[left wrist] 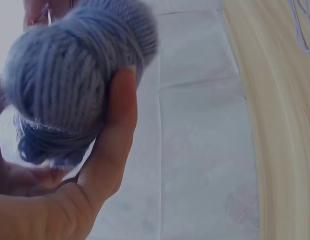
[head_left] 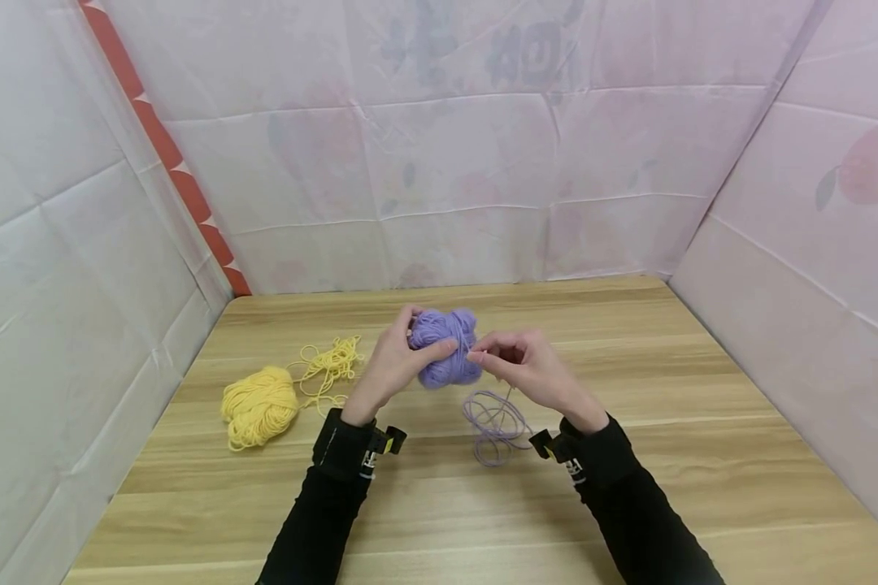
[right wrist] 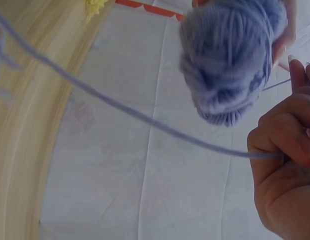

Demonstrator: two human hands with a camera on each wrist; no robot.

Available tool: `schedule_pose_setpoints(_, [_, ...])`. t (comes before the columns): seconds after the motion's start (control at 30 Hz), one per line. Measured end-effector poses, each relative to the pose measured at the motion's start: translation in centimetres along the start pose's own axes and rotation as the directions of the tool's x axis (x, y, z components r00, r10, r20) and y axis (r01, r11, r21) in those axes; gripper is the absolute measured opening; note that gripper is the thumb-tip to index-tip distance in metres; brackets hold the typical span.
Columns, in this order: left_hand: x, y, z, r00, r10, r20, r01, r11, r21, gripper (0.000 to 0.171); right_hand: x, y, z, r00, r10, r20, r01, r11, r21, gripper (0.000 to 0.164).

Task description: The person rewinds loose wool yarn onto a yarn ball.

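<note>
A purple ball of yarn [head_left: 449,348] is held above the table by my left hand [head_left: 397,364], thumb across its near side and fingers behind it. In the left wrist view the thumb presses on the wound strands of the yarn ball [left wrist: 65,75]. Close to the ball's right side, my right hand [head_left: 530,367] pinches the loose purple strand. The right wrist view shows this strand [right wrist: 130,112] running into the curled fingers of the right hand [right wrist: 290,145], and a short length leads on to the ball. Loose purple loops [head_left: 493,426] lie on the table below.
On the left of the wooden table [head_left: 439,520] lies a yellow ball of yarn [head_left: 261,408], with a tangle of loose yellow yarn [head_left: 331,364] beside it. White printed sheeting [head_left: 454,162] walls the table at the back and both sides.
</note>
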State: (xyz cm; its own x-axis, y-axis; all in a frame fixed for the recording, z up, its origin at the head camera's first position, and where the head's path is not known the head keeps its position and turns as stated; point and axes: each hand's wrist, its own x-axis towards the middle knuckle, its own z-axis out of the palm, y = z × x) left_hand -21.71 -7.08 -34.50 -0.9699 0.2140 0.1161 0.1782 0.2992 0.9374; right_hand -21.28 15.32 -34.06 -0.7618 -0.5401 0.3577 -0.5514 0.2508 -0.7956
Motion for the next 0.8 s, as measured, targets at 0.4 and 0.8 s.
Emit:
schedule_pose_setpoints(0.4, [0.1,0.2,-0.2,0.996,-0.012,-0.092,-0.016,0.953,-0.301,0.055,0.1,0.0,0.9,0.996,-0.029,0.086,0.023,0.998,0.066,0.013])
schedule_pose_setpoints(0.8, [-0.2,0.5,-0.7,0.999,0.037,-0.012,-0.037,0.833,-0.551,0.039,0.5,0.9,1.2,0.992,0.039,0.119,-0.051,0.993,0.104,0.015])
